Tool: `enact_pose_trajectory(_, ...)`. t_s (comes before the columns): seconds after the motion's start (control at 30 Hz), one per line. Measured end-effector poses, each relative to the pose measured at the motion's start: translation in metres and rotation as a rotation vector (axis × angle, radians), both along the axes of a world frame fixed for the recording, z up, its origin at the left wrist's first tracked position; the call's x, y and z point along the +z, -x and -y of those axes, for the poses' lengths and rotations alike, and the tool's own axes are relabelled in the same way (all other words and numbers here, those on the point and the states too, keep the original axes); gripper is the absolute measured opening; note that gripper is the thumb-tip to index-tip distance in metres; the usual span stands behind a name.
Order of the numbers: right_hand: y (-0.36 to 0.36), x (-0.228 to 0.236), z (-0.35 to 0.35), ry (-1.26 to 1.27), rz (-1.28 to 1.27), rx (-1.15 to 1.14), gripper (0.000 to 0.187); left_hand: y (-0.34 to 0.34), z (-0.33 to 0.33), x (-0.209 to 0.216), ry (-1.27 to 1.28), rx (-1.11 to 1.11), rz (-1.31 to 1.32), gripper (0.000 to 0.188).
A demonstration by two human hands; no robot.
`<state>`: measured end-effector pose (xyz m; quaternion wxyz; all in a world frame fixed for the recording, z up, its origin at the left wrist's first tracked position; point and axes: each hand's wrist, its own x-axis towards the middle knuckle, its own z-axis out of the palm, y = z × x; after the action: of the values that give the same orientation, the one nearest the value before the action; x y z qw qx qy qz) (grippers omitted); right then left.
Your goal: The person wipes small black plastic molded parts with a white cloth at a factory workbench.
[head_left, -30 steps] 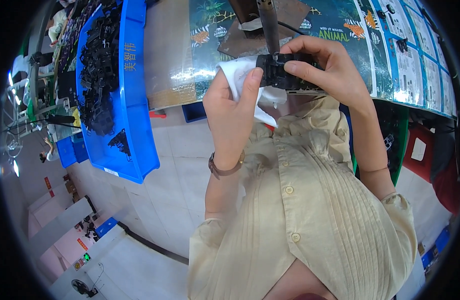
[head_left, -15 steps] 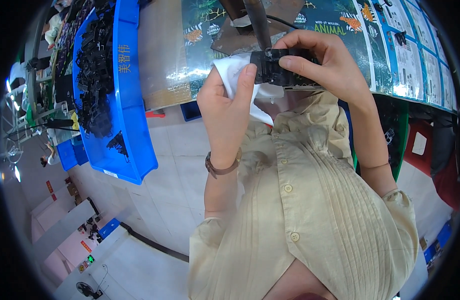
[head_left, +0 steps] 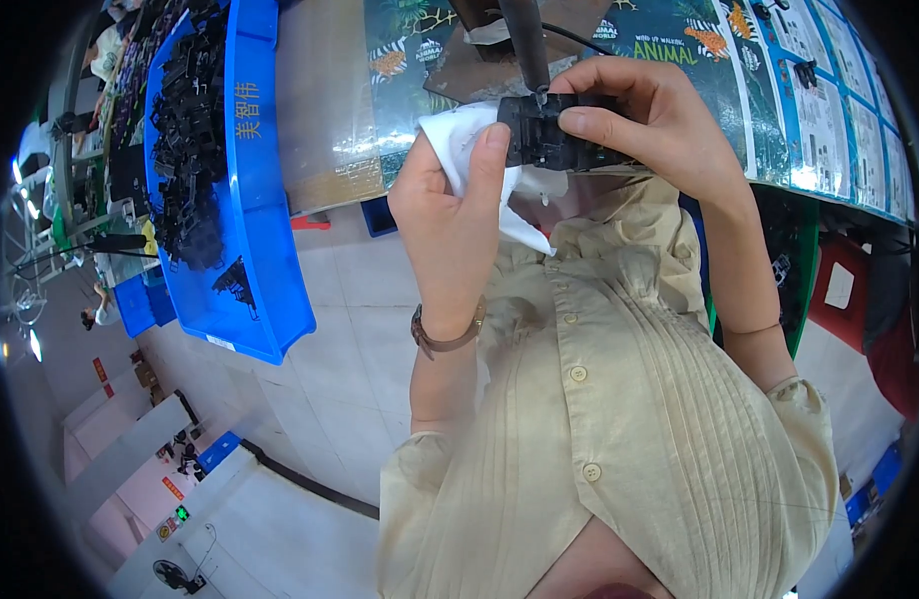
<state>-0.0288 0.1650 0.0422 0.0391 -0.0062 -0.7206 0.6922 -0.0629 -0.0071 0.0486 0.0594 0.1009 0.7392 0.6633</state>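
Between my two hands is a black plastic part (head_left: 551, 138) with a blocky, moulded shape. My left hand (head_left: 452, 195) is closed on its left end through a white cloth (head_left: 527, 228), whose corner hangs below. With thumb and fingers, my right hand (head_left: 659, 125) pinches the part's right side. Just above the part, touching or nearly touching its upper edge, is the tip of a dark metal rod (head_left: 524, 50) that slants down from a machine. Exactly where the tip meets the part is hard to make out.
To the left stands a blue bin (head_left: 265, 200) holding many black plastic pieces (head_left: 190, 150). A printed table covering (head_left: 420, 60) lies beneath the machine's brown plate (head_left: 479, 72). A green-walled container (head_left: 804, 270) and a red stool-like object (head_left: 839, 290) are at the right.
My hands and the black part have shifted very slightly. The cloth's hanging corner has swung a little to the right. Both hands keep their grip.
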Motion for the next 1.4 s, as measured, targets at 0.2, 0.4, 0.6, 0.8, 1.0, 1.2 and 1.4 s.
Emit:
enact_pose_trajectory(0.2, -0.0002, 0.0011, -0.0016, 0.029, 0.017, -0.003, 0.024, 0.0003, -0.0023, 0.0014, -0.030, -0.016, -0.009, 0.015)
enact_pose_trajectory(0.4, -0.0006, -0.0014, -0.0015, 0.020, 0.016, -0.015, 0.025, 0.0019, 0.0006, -0.0012, -0.014, -0.038, -0.008, 0.018)
enact_pose_trajectory(0.6, -0.0006, -0.0018, -0.0036, 0.020, 0.000, -0.003, 0.024, 0.0022, -0.0009, 0.0005, -0.003, -0.046, -0.009, 0.018)
enact_pose_trajectory(0.8, 0.0001, -0.0029, -0.0048, 0.027, 0.000, 0.040, 0.023, 0.0025, -0.0010, 0.0005, -0.009, -0.045, -0.013, 0.017)
enact_pose_trajectory(1.0, 0.0010, -0.0065, -0.0030, 0.012, -0.091, -0.071, 0.021, 0.0010, -0.0035, -0.0001, -0.007, -0.019, -0.021, 0.014)
enact_pose_trajectory(1.2, 0.0010, -0.0083, -0.0041, 0.035, -0.069, -0.076, 0.021, 0.0023, -0.0006, 0.0013, 0.008, -0.043, 0.019, 0.016)
enact_pose_trajectory(1.4, 0.0001, -0.0077, -0.0032, 0.003, -0.090, -0.105, 0.018, 0.0025, -0.0008, -0.0007, -0.025, -0.044, 0.015, 0.016)
